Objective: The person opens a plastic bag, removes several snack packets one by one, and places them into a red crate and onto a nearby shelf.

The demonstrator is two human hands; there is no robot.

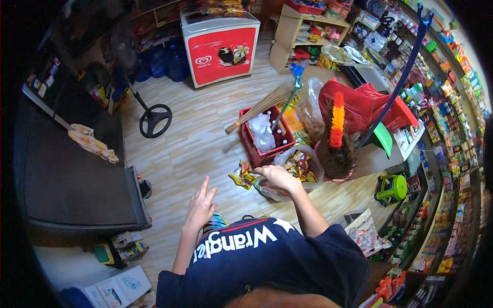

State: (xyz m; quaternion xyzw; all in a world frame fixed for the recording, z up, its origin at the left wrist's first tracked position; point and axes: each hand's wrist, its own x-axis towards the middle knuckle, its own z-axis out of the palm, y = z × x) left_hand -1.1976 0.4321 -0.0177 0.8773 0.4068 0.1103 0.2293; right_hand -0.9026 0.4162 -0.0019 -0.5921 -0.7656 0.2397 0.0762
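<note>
My right hand (278,178) pinches the edge of some small yellow-and-red foil packets (242,175), which stick out to the left of its fingertips. Just behind that hand stands a translucent plastic bag (316,163), its mouth spread, with several brown-and-yellow packets (301,164) inside. My wrist covers part of the bag. My left hand (201,205) is held out over the floor with its fingers apart and nothing in it.
Beyond the bag is a red crate (252,148) with bottles, under a stick broom (262,107). A chest freezer (221,54) stands farther back. At right are a green stool (394,189) and stocked shelves (450,146); a steering wheel (143,122) is at left.
</note>
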